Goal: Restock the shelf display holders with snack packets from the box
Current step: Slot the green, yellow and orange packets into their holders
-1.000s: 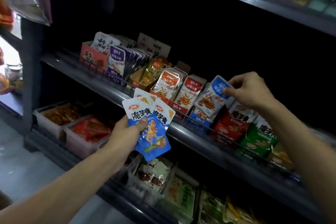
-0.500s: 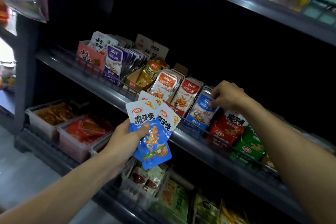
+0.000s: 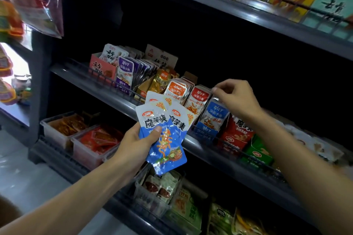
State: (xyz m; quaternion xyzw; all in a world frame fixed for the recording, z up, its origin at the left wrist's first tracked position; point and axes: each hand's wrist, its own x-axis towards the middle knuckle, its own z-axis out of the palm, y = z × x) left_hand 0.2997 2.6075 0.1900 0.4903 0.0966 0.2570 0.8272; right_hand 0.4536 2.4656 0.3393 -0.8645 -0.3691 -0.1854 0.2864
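Observation:
My left hand [image 3: 137, 143] grips a fan of several blue-and-white snack packets [image 3: 166, 131] in front of the middle shelf's rail. My right hand [image 3: 235, 97] reaches to the middle shelf, its fingers curled over the top edge of a blue-labelled fish packet [image 3: 214, 116]. That packet stands upright in its blue display holder [image 3: 204, 131]. To its left stand rows of red-labelled packets [image 3: 197, 99] and orange-labelled packets [image 3: 176, 91]. To its right are a red holder [image 3: 238, 133] and a green holder [image 3: 257, 152]. No box is in view.
The middle shelf [image 3: 107, 91] has a wire front rail, with purple packets [image 3: 125, 72] and a pink holder [image 3: 101, 68] further left. Clear tubs of red snacks [image 3: 89, 139] sit on the shelf below. The upper shelf [image 3: 248, 15] overhangs, and bags [image 3: 32, 0] hang at top left.
My right hand brought the blue-labelled packet down from above the row and set it upright into its holder. My left hand kept its fan of packets, shifting slightly.

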